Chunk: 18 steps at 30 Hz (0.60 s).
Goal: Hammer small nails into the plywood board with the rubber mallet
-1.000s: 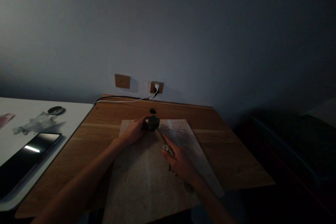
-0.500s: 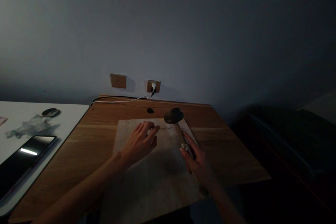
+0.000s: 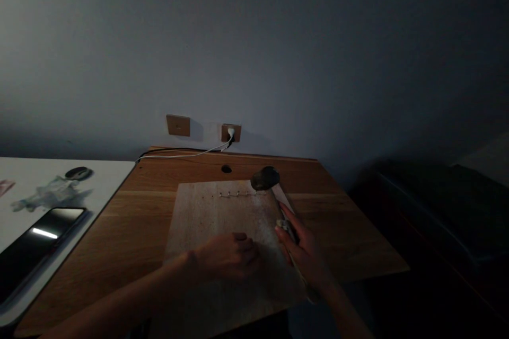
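Note:
A pale wooden board (image 3: 194, 222) lies on the wooden desk. Along its far part stands a row of several small shiny nails (image 3: 237, 193), with small dark holes or marks to their left. My right hand (image 3: 299, 246) is wrapped round the handle of a hammer (image 3: 265, 178) with a thick, dark head. That head hovers over the right end of the nail row, covering part of it. Over the middle of the board, nearer to me than the nails, my left hand (image 3: 234, 255) is closed with curled fingers. Whatever it may hold is hidden.
To the left, a white table (image 3: 115, 175) bears a phone (image 3: 43, 238), crumpled clear plastic (image 3: 55, 193) and a dark round object (image 3: 78, 173). Cables (image 3: 178, 155) run along the desk's back edge to a wall socket (image 3: 231, 132).
My left hand has drawn back from the nail row toward me and curled shut, uncovering the nails. My right hand with the hammer has hardly moved.

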Motion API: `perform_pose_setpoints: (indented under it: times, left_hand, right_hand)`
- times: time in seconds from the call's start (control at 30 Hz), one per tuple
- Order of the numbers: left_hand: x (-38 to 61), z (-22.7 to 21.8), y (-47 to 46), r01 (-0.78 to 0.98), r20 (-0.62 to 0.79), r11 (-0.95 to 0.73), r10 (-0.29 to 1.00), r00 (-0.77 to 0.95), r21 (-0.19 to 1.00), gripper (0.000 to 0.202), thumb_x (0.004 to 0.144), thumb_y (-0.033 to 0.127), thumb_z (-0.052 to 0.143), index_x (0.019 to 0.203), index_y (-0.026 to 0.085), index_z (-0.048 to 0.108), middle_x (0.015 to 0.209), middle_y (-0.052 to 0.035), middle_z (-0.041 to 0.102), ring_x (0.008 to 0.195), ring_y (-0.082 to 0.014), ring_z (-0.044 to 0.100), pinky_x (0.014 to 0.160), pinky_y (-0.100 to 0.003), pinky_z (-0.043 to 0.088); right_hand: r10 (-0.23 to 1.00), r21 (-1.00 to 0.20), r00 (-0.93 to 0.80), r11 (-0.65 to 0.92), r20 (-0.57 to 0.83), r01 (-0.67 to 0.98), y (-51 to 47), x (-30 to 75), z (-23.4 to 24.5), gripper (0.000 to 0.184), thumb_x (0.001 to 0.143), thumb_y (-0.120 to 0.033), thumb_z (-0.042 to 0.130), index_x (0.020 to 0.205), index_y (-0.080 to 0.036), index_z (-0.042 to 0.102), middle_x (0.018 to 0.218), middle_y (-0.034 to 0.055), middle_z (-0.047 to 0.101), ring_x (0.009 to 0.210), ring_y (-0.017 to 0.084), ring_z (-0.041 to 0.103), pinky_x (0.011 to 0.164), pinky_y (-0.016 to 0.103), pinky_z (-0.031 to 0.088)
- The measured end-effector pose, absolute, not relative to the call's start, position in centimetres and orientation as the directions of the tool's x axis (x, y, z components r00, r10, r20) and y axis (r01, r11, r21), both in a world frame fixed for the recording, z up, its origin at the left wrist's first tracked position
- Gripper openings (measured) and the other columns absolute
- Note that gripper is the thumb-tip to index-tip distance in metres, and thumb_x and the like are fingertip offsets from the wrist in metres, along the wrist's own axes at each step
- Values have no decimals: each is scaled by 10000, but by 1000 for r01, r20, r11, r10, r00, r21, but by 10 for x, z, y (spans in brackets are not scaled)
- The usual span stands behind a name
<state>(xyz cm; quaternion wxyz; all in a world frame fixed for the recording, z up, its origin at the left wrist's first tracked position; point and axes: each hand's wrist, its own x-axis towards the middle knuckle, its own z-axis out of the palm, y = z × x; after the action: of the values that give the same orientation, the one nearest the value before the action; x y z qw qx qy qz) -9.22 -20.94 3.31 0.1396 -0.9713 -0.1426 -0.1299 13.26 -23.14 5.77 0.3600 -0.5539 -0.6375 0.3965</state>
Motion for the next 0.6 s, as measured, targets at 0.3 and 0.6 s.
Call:
perform_pose_setpoints:
  times: [0.3,0.6]
  left_hand:
    - [-125,37,-174,414,425,-904,335,841,-108,183,980,138,473,1013,188,646,834,-37,659,789,-174,608,737,-323,463]
    - [-200,15,-109,672,315,-353,931,183,651,188,861,268,570,938,191,724,844,-17,713,758,-155,653,742,-243,475]
  right_hand:
    - [990,-906,-137,40,-20,421,-227,125,53,721,965,-519,527,1569,-183,325,623,-54,479,447,99,438,440,230,389]
    - [968,-950,-244,18,-62,312,-210,91,43,641,955,-416,546,1542,-215,386,742,-44,497,422,53,422,384,195,349]
